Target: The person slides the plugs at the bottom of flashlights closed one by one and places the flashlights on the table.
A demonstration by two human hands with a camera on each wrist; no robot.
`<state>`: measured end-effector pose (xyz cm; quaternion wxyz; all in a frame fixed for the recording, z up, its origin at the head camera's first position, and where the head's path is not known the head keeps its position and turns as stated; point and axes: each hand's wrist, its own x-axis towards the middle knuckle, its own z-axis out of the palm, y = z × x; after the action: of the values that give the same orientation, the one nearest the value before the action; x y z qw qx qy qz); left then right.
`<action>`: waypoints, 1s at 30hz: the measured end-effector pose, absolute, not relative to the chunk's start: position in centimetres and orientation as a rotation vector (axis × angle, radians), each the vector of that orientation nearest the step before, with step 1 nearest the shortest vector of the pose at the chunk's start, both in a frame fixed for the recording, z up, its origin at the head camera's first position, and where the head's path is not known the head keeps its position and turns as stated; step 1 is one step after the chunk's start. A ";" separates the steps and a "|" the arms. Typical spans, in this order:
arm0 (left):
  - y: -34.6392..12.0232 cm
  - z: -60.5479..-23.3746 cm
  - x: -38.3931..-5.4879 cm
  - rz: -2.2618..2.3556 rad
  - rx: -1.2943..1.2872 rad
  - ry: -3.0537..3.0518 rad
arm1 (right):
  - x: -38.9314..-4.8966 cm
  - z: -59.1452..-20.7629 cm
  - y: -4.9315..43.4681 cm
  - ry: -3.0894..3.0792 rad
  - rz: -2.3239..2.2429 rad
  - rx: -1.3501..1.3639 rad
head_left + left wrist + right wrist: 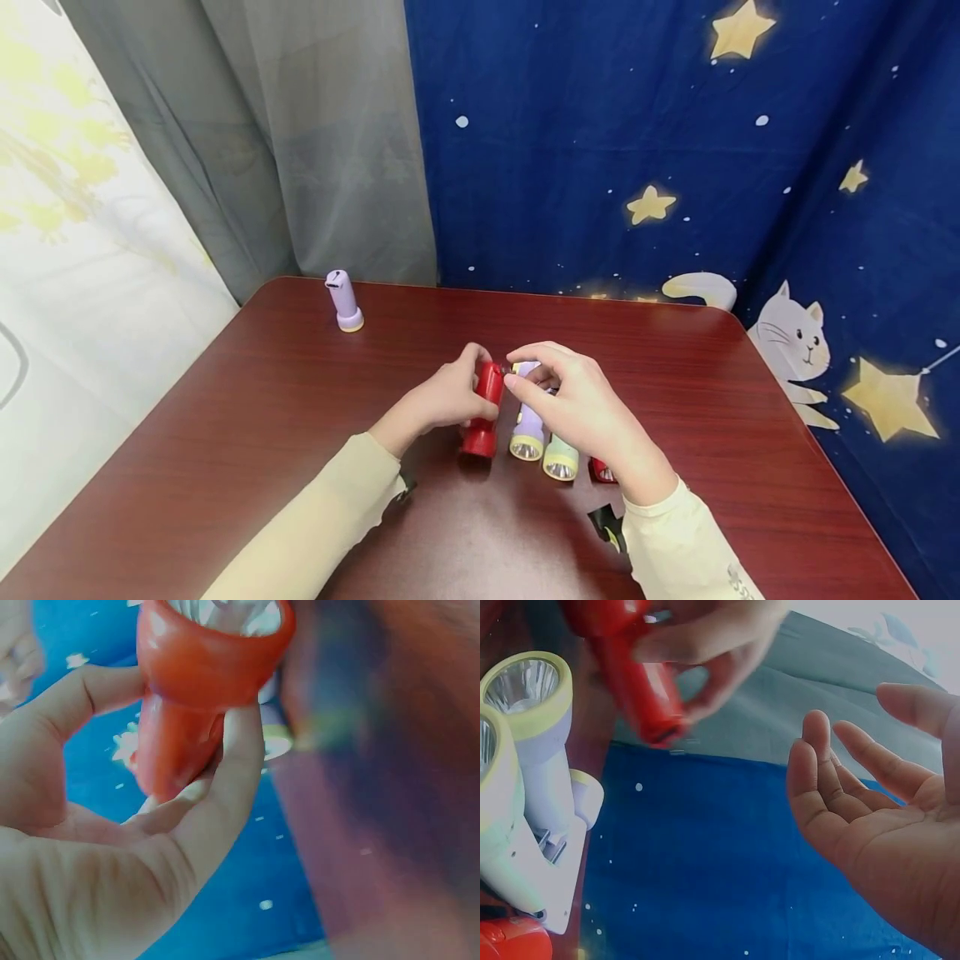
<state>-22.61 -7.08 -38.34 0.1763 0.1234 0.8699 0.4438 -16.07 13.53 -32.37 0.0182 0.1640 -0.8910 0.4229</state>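
My left hand [442, 396] grips a red flashlight [489, 400] around its barrel, the lens end toward me. In the left wrist view, the thumb and fingers wrap the red body [187, 667] just behind its wide head. My right hand [566, 400] hovers beside the flashlight's tail with fingers loosely bent. The right wrist view shows that palm [877, 817] bare, apart from the red flashlight [641, 682]. Under the right hand lie a purple flashlight [528, 433] and a pale green one [561, 460], lenses toward me.
Another red flashlight [603, 472] lies partly hidden by my right wrist. Far off at the back left of the dark red table [225, 400] is a lone purple flashlight [344, 302]. A grey curtain [337, 142] and a starry blue one [570, 167] hang behind the table.
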 end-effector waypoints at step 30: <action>-4.2 -30.0 -16.0 1.396 1.054 3.386 | -13.5 -29.2 12.4 -2.356 1.417 0.424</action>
<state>-15.96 -4.15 -30.04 -0.3284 0.2612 0.8391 0.3461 -13.48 12.43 -29.18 0.1792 0.1499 -0.8332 0.5012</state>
